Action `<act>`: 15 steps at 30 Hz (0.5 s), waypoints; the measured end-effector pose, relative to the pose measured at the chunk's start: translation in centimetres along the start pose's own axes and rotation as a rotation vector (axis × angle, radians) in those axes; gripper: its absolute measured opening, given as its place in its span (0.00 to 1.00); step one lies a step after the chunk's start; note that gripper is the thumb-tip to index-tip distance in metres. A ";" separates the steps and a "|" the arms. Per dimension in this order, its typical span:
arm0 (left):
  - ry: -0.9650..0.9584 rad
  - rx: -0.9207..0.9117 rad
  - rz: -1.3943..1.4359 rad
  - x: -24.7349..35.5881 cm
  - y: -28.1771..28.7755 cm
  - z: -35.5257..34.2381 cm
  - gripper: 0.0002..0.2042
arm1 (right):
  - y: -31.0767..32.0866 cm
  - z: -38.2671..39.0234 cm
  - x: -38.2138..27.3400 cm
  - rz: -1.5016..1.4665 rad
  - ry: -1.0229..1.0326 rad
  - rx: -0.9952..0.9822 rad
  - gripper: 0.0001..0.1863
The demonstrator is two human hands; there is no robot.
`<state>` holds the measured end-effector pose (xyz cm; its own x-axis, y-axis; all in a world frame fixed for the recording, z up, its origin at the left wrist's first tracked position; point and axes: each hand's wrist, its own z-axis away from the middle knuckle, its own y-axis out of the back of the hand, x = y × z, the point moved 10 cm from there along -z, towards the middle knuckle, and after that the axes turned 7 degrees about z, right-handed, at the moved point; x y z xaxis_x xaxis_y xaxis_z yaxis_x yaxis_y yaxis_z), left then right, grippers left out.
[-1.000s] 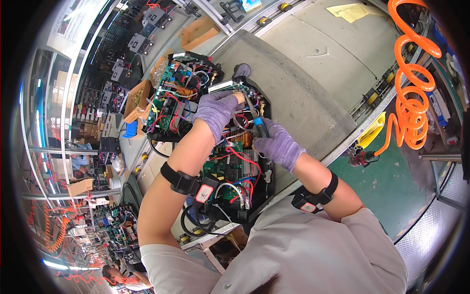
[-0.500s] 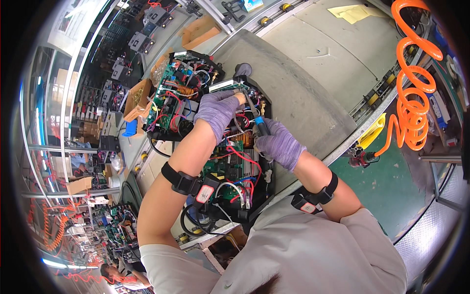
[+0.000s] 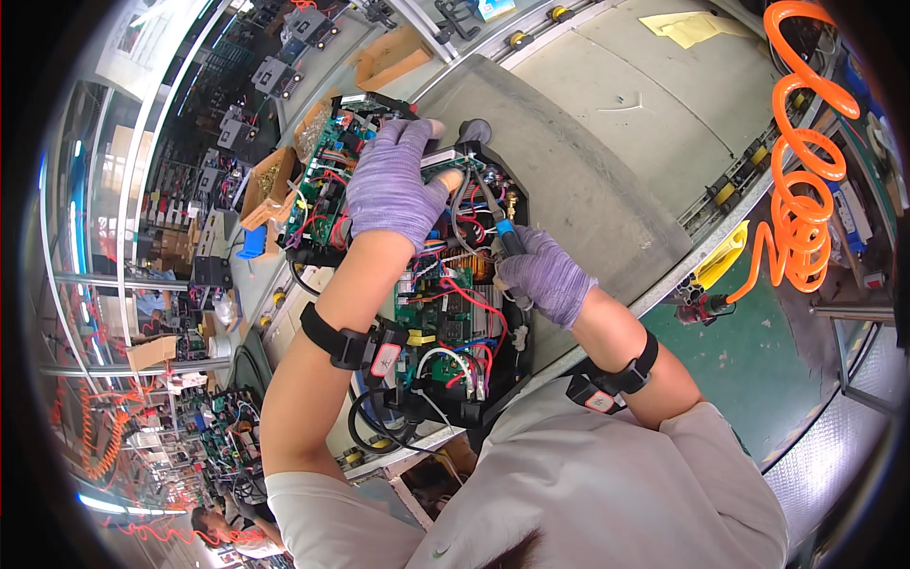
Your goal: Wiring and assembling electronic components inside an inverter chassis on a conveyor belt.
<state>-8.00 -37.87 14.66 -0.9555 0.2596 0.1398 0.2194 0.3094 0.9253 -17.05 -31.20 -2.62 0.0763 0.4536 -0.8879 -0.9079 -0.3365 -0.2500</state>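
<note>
My left hand (image 3: pixel 396 185), in a purple glove with bare fingertips, lies spread over the far end of an opened device (image 3: pixel 445 322) packed with green boards and coloured wires. Its thumb touches near the device's far panel; the fingers reach toward a second opened device (image 3: pixel 327 175) on the left. My right hand (image 3: pixel 548 277), gloved alike, closes round the blue-and-black handle of a slim hand tool (image 3: pixel 509 239). The tool's grey front part points into the nearer device's far right corner. Its tip is hard to make out among the wires.
A cardboard box (image 3: pixel 269 187) with small parts stands left of the devices. A grey mat (image 3: pixel 607 213) covers the bench to the right. An orange coiled hose (image 3: pixel 801 180) hangs at the right. Yellow paper (image 3: pixel 697 27) lies at the back. Another person (image 3: pixel 227 531) is at lower left.
My left hand has shifted left and away from me, leaving the tool's front end and spreading its fingers. My right hand still grips the tool in nearly the same place.
</note>
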 end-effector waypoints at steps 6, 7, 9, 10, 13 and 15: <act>-0.147 -0.092 0.026 -0.3 -2.0 -0.4 0.21 | -1.0 0.0 1.3 -0.246 -0.087 -0.143 0.19; -0.146 -0.094 0.026 -0.5 -2.2 -0.4 0.21 | -1.2 0.1 1.2 -0.282 -0.090 -0.154 0.19; -0.242 -0.007 -0.021 0.2 -1.7 -0.1 0.20 | -1.1 0.0 0.8 -0.179 -0.071 -0.089 0.19; -0.241 -0.009 -0.021 0.1 -1.9 -0.1 0.20 | -0.7 -0.1 0.5 -0.076 -0.050 -0.023 0.19; -0.254 0.009 -0.013 -0.1 -2.0 0.2 0.21 | -0.4 -0.4 -0.3 0.071 0.072 0.146 0.19; -0.257 0.020 -0.015 -0.1 -2.0 0.2 0.21 | -0.4 0.0 -0.3 0.017 0.004 0.088 0.19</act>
<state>-8.25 -38.31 12.72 -0.8776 0.4785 0.0297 0.2121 0.3318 0.9192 -16.65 -31.21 -2.29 0.0618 0.4451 -0.8934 -0.9417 -0.2706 -0.1999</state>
